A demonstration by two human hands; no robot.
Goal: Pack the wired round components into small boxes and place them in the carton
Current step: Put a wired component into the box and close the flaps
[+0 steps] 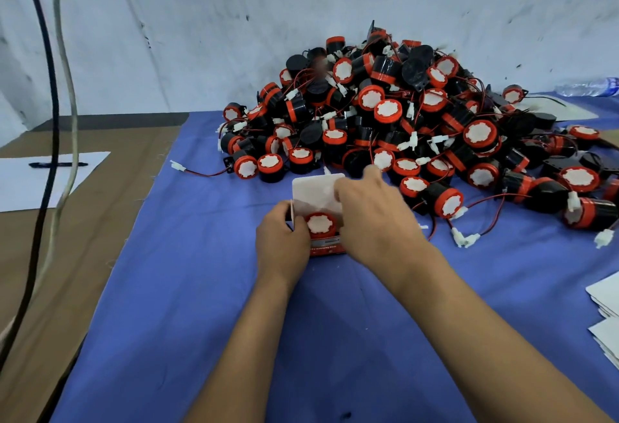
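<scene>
With one wired round component [321, 224] sitting inside the open small box [326, 248], the left hand [283, 244] is gripping its side while the right hand [375, 218], fingers curled, is closing the flap [315, 189], leaving a large pile [402, 121] on the desk [201, 288] unpacked.

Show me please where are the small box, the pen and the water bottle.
small box [316, 189]: head view, on its open white flap.
pen [58, 164]: head view, middle of its dark body.
water bottle [584, 87]: head view, on its clear side.
</scene>
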